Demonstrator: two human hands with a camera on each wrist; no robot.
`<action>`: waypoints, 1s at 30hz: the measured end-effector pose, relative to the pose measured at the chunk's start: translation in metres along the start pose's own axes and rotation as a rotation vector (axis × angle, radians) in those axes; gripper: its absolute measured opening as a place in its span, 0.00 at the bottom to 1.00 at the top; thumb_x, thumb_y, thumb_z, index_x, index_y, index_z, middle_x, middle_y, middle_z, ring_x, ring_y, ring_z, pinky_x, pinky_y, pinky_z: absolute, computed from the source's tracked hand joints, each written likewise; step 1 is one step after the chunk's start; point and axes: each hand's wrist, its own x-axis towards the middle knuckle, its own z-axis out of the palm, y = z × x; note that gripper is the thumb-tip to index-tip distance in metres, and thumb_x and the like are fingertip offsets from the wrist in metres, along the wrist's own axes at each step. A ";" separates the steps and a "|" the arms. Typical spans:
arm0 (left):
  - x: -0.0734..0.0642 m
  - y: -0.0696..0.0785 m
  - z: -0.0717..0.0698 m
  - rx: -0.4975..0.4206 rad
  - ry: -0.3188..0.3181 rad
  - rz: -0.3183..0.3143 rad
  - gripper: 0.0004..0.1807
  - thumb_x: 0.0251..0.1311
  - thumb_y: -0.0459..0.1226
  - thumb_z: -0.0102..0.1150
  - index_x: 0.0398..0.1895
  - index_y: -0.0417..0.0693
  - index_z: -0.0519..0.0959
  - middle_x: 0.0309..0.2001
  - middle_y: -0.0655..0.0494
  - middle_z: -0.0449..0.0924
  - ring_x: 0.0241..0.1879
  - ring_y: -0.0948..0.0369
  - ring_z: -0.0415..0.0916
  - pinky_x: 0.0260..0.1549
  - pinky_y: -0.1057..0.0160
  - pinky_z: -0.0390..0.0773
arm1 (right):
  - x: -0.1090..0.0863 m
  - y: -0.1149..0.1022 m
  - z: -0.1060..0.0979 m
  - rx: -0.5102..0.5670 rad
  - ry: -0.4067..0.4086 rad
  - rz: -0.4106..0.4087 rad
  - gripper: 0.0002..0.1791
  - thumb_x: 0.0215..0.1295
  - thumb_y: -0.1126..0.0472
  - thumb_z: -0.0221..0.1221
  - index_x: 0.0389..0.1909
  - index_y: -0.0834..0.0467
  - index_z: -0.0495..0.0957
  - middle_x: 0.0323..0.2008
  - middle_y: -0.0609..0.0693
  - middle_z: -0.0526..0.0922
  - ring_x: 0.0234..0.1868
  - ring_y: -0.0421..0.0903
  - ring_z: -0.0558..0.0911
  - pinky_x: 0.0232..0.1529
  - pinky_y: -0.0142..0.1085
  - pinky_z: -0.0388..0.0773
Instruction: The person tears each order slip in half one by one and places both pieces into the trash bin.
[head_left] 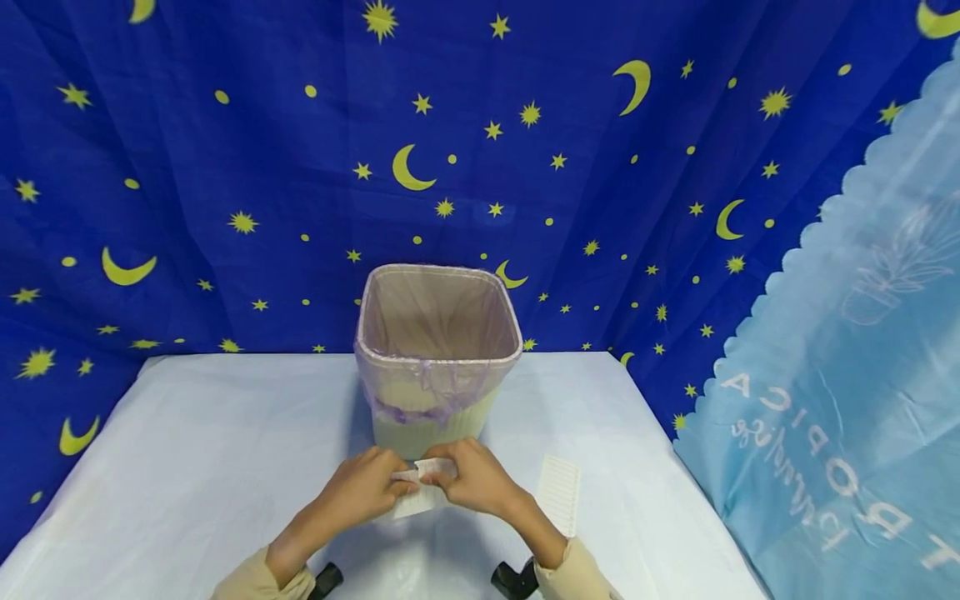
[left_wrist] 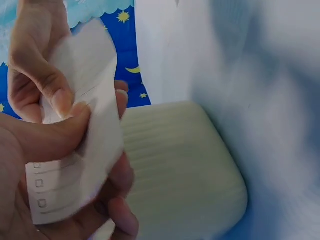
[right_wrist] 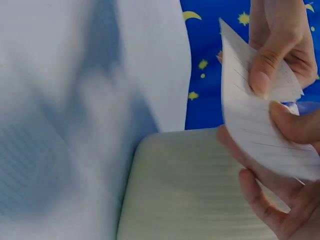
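Both hands pinch one lined white paper sheet [head_left: 415, 503] between thumbs and fingers, low in front of the bin. My left hand [head_left: 371, 485] grips its left part and my right hand [head_left: 477, 478] its right part, with the thumbs close together. Small printed checkboxes run along the paper [left_wrist: 97, 135] in the left wrist view. From the right wrist, the sheet [right_wrist: 245, 117] looks bent, with a notch in its edge between the two thumbs; how far that split runs is hidden by the fingers.
Just beyond the hands stands a pale ribbed waste bin [head_left: 427, 437], lined with a translucent purple bag [head_left: 423, 375]. Another lined paper sheet [head_left: 559, 492] lies on the white tablecloth [head_left: 247, 433] to the right. A blue star-and-moon curtain [head_left: 300, 192] hangs behind.
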 end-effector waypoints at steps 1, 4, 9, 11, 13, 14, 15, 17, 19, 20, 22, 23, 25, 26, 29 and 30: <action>0.000 0.000 0.000 -0.004 0.000 0.005 0.11 0.53 0.39 0.70 0.36 0.42 0.86 0.36 0.51 0.86 0.29 0.57 0.77 0.26 0.55 0.75 | 0.000 0.000 0.000 0.007 0.007 0.000 0.08 0.61 0.58 0.65 0.40 0.54 0.86 0.35 0.43 0.87 0.30 0.29 0.77 0.36 0.24 0.74; 0.000 -0.002 0.000 -0.014 0.000 0.037 0.10 0.55 0.39 0.69 0.37 0.43 0.87 0.31 0.53 0.85 0.23 0.63 0.70 0.22 0.61 0.70 | 0.000 -0.002 0.001 0.021 0.029 -0.016 0.08 0.61 0.60 0.65 0.41 0.57 0.85 0.33 0.45 0.87 0.25 0.29 0.70 0.32 0.22 0.70; -0.001 -0.006 0.002 -0.018 0.011 0.097 0.07 0.58 0.39 0.67 0.35 0.47 0.88 0.20 0.61 0.78 0.18 0.69 0.62 0.18 0.68 0.64 | 0.000 -0.006 0.003 -0.025 0.075 -0.060 0.02 0.59 0.64 0.66 0.29 0.56 0.87 0.23 0.43 0.84 0.18 0.27 0.62 0.24 0.19 0.62; -0.002 -0.006 0.002 -0.023 0.031 0.109 0.07 0.57 0.39 0.67 0.36 0.46 0.88 0.24 0.57 0.83 0.17 0.70 0.61 0.16 0.68 0.64 | 0.000 -0.008 0.005 0.008 0.096 -0.037 0.04 0.57 0.66 0.66 0.25 0.57 0.86 0.19 0.44 0.83 0.17 0.27 0.61 0.23 0.19 0.62; -0.003 -0.005 0.003 -0.017 0.062 0.122 0.07 0.57 0.39 0.67 0.36 0.46 0.88 0.26 0.54 0.85 0.16 0.71 0.60 0.16 0.69 0.64 | 0.001 -0.010 0.007 0.102 0.109 0.019 0.05 0.55 0.70 0.66 0.23 0.59 0.85 0.17 0.46 0.81 0.17 0.28 0.62 0.22 0.20 0.62; -0.003 -0.004 0.003 -0.009 0.083 0.129 0.07 0.56 0.39 0.67 0.35 0.47 0.89 0.25 0.55 0.84 0.15 0.71 0.59 0.16 0.69 0.64 | 0.002 -0.010 0.008 0.162 0.113 0.055 0.06 0.53 0.71 0.65 0.21 0.61 0.85 0.16 0.46 0.80 0.17 0.29 0.62 0.22 0.21 0.62; -0.004 -0.004 0.003 0.003 0.103 0.139 0.07 0.56 0.39 0.68 0.35 0.49 0.89 0.23 0.57 0.83 0.15 0.71 0.58 0.15 0.69 0.64 | 0.003 -0.011 0.008 0.230 0.116 0.095 0.06 0.52 0.73 0.65 0.20 0.63 0.84 0.15 0.46 0.78 0.16 0.29 0.62 0.21 0.22 0.62; -0.004 -0.002 0.002 0.031 0.148 0.165 0.05 0.55 0.39 0.68 0.33 0.52 0.89 0.15 0.62 0.75 0.14 0.72 0.56 0.15 0.69 0.62 | 0.004 -0.011 0.009 0.360 0.120 0.173 0.05 0.50 0.75 0.64 0.18 0.67 0.82 0.13 0.45 0.74 0.15 0.31 0.62 0.19 0.24 0.61; -0.005 -0.001 0.002 0.059 0.186 0.195 0.03 0.54 0.39 0.68 0.29 0.54 0.89 0.10 0.66 0.61 0.14 0.72 0.54 0.14 0.69 0.61 | 0.006 -0.009 0.010 0.461 0.115 0.239 0.05 0.50 0.75 0.63 0.19 0.71 0.81 0.13 0.43 0.71 0.16 0.32 0.63 0.19 0.25 0.61; -0.006 -0.001 0.001 0.069 0.203 0.211 0.03 0.54 0.38 0.67 0.29 0.55 0.89 0.11 0.69 0.59 0.14 0.73 0.53 0.14 0.70 0.61 | 0.006 -0.008 0.011 0.503 0.110 0.266 0.05 0.50 0.75 0.64 0.19 0.72 0.80 0.13 0.42 0.70 0.15 0.32 0.63 0.19 0.25 0.62; -0.008 0.000 0.002 0.071 0.212 0.246 0.05 0.54 0.37 0.67 0.24 0.54 0.88 0.11 0.71 0.56 0.14 0.74 0.52 0.13 0.71 0.59 | 0.005 -0.004 0.012 0.574 0.089 0.305 0.06 0.51 0.73 0.64 0.23 0.74 0.81 0.14 0.41 0.71 0.15 0.33 0.65 0.19 0.26 0.64; -0.008 0.000 0.002 0.064 0.206 0.257 0.05 0.55 0.37 0.66 0.23 0.54 0.87 0.11 0.72 0.56 0.13 0.74 0.52 0.13 0.72 0.58 | 0.005 -0.002 0.013 0.594 0.071 0.310 0.06 0.52 0.72 0.64 0.24 0.74 0.81 0.14 0.41 0.72 0.16 0.33 0.66 0.20 0.26 0.65; -0.009 -0.001 0.004 0.042 0.167 0.268 0.09 0.56 0.37 0.66 0.18 0.54 0.82 0.11 0.72 0.54 0.13 0.75 0.51 0.13 0.73 0.57 | 0.003 0.003 0.015 0.584 0.030 0.279 0.06 0.54 0.71 0.65 0.27 0.73 0.83 0.17 0.44 0.77 0.18 0.33 0.69 0.23 0.25 0.68; -0.009 -0.002 0.004 0.031 0.144 0.261 0.11 0.56 0.38 0.66 0.17 0.54 0.81 0.11 0.72 0.54 0.13 0.75 0.51 0.13 0.73 0.57 | 0.003 0.006 0.016 0.568 0.006 0.252 0.06 0.56 0.70 0.65 0.28 0.72 0.83 0.18 0.47 0.79 0.19 0.32 0.70 0.24 0.25 0.68; -0.009 -0.007 0.006 0.016 0.090 0.228 0.11 0.56 0.38 0.67 0.18 0.55 0.79 0.13 0.72 0.58 0.14 0.75 0.54 0.13 0.72 0.60 | 0.001 0.011 0.016 0.511 -0.052 0.149 0.04 0.57 0.69 0.65 0.30 0.69 0.84 0.25 0.56 0.83 0.24 0.31 0.72 0.29 0.25 0.71; -0.008 -0.009 0.006 0.023 0.080 0.220 0.11 0.55 0.39 0.67 0.18 0.56 0.79 0.13 0.72 0.61 0.14 0.74 0.56 0.14 0.71 0.61 | 0.001 0.011 0.016 0.492 -0.058 0.119 0.04 0.56 0.70 0.66 0.31 0.67 0.84 0.27 0.58 0.84 0.25 0.31 0.73 0.31 0.25 0.72</action>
